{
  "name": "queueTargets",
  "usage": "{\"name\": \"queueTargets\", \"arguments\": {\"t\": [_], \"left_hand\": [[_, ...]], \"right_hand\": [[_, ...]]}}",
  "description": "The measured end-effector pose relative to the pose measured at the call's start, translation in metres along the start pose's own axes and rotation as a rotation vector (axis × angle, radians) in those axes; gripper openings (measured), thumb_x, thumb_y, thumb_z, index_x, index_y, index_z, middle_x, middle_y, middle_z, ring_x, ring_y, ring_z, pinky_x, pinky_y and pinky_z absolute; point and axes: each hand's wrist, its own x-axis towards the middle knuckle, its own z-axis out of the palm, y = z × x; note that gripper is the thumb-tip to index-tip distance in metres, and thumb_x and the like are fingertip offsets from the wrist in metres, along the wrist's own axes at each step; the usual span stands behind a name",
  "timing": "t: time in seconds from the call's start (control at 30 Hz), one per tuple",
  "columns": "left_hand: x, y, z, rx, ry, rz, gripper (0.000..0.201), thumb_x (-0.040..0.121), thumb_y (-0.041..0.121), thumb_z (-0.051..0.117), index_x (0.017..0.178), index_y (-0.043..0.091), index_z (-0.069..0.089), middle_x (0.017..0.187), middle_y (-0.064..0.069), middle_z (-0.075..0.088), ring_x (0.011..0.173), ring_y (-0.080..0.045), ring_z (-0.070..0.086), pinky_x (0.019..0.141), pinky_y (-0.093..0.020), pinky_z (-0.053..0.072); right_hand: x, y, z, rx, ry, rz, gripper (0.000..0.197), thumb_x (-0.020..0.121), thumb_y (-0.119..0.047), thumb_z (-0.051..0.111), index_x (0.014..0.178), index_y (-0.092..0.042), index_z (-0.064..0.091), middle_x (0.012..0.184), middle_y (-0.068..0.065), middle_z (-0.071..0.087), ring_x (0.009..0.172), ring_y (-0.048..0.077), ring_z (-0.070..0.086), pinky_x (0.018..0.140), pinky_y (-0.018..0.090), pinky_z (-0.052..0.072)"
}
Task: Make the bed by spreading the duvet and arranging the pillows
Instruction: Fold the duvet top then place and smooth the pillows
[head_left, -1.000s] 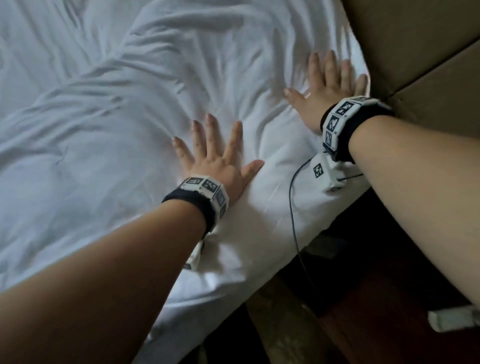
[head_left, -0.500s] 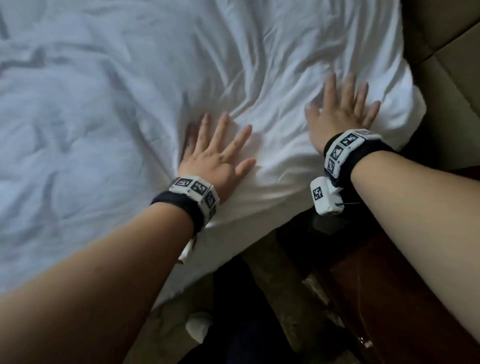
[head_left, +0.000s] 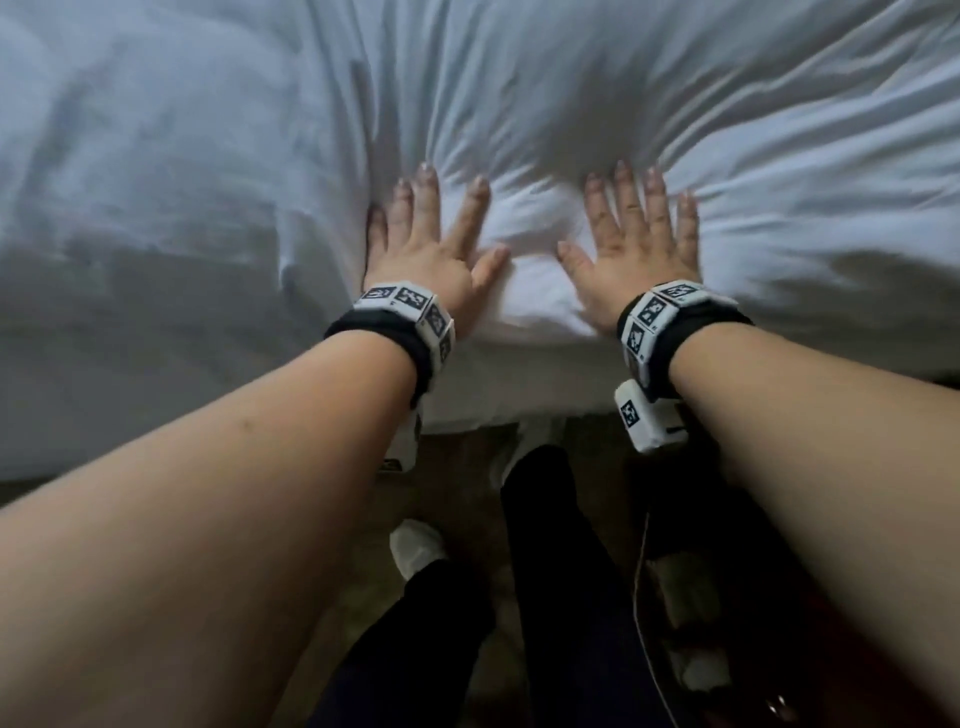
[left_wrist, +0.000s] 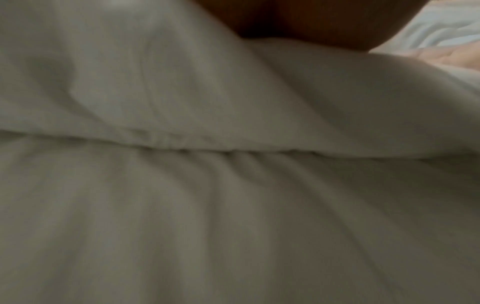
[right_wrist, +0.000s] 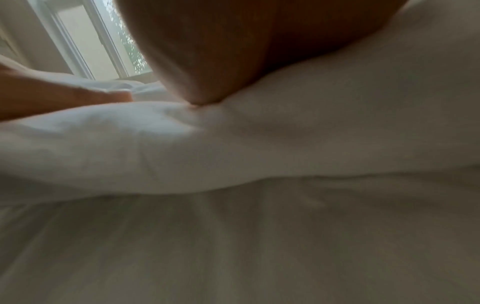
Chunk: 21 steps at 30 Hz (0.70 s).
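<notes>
Bed: the wide bed fills the far half of the head view, its near edge running left to right just beyond the person's legs.
Duvet: the white, rumpled fabric duvet covers the bed from left to right; creases fan away from the two palms toward the far side, and a thicker fold lies to the left.
Key relation: the duvet lies directly under both hands and stretches away from them, its unsmoothed bulk far and to the sides, so I judge the coming stroke runs outward or away from the near edge; neither hand is clearly nearer to the creases.
Left hand: the left hand lies palm down on the duvet near the near edge, fingers straight and spread, gripping nothing.
Right hand: the right hand lies flat just right of it, fingers splayed, also pressing, not holding.
Pillows: none in view.
Around: dark trouser legs, a white-socked foot and a thin cable on the floor below; a window shows in the right wrist view.
In the way: nothing on the duvet that I can see.
</notes>
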Motion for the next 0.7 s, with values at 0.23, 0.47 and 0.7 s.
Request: {"name": "queueTargets", "arguments": {"t": [0.23, 0.47, 0.7], "left_hand": [[-0.018, 0.017, 0.022, 0.036, 0.049, 0.016, 0.085, 0.092, 0.081, 0.013, 0.160, 0.038, -0.015, 0.168, -0.015, -0.020, 0.155, -0.035, -0.017, 0.124, -0.056, -0.008], [0.016, 0.134, 0.048, -0.026, 0.159, -0.021, 0.094, 0.094, 0.079, 0.016, 0.162, 0.021, -0.012, 0.167, -0.020, -0.019, 0.154, -0.040, -0.018, 0.123, -0.061, -0.008], [0.074, 0.287, 0.059, 0.004, 0.122, 0.253, 0.072, 0.097, 0.074, 0.017, 0.158, 0.047, -0.009, 0.168, -0.016, -0.022, 0.153, -0.045, -0.020, 0.122, -0.063, -0.008]], "right_hand": [[-0.014, 0.055, 0.007, -0.057, -0.008, -0.017, 0.078, 0.094, -0.073, 0.008, 0.159, -0.035, -0.012, 0.167, -0.004, -0.020, 0.154, 0.024, -0.019, 0.122, 0.050, -0.014], [-0.010, 0.201, 0.007, -0.101, 0.047, 0.078, 0.080, 0.094, -0.075, 0.008, 0.160, -0.033, -0.009, 0.168, -0.003, -0.016, 0.155, 0.023, -0.015, 0.124, 0.048, -0.010], [-0.022, 0.391, 0.023, -0.030, 0.058, 0.379, 0.079, 0.094, -0.073, 0.006, 0.160, -0.032, -0.008, 0.169, -0.005, -0.014, 0.155, 0.023, -0.012, 0.122, 0.057, -0.007]]}}
